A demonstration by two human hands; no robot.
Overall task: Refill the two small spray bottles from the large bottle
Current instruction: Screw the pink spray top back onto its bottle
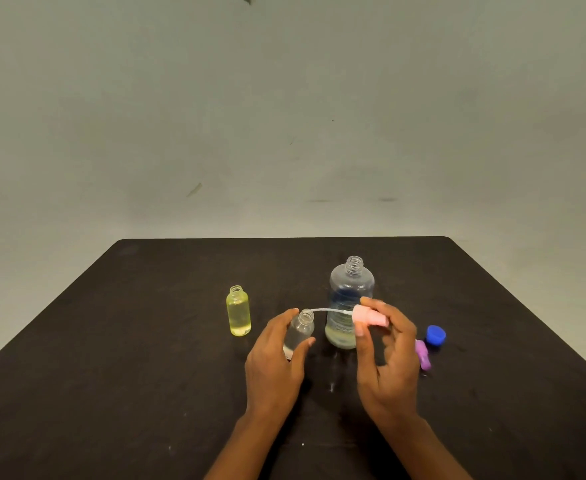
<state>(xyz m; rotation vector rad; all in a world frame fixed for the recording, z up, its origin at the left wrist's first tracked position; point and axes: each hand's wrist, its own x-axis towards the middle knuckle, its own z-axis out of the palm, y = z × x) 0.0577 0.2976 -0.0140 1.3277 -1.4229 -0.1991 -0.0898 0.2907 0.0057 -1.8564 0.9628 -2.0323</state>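
Observation:
My left hand (274, 362) grips a small clear spray bottle (302, 329) that stands uncapped on the black table (146, 341). My right hand (386, 348) pinches a pink spray cap (367, 317) held sideways; its thin dip tube (326, 310) reaches left to the clear bottle's mouth. Behind my hands stands the large clear bottle (350, 289), uncapped, with a little pale liquid at its bottom. Further left a small yellow bottle (238, 311) stands open and looks filled.
A blue cap (435, 335) and a purple spray cap (423, 355) lie on the table right of my right hand. A plain wall (284, 116) rises behind the table's far edge.

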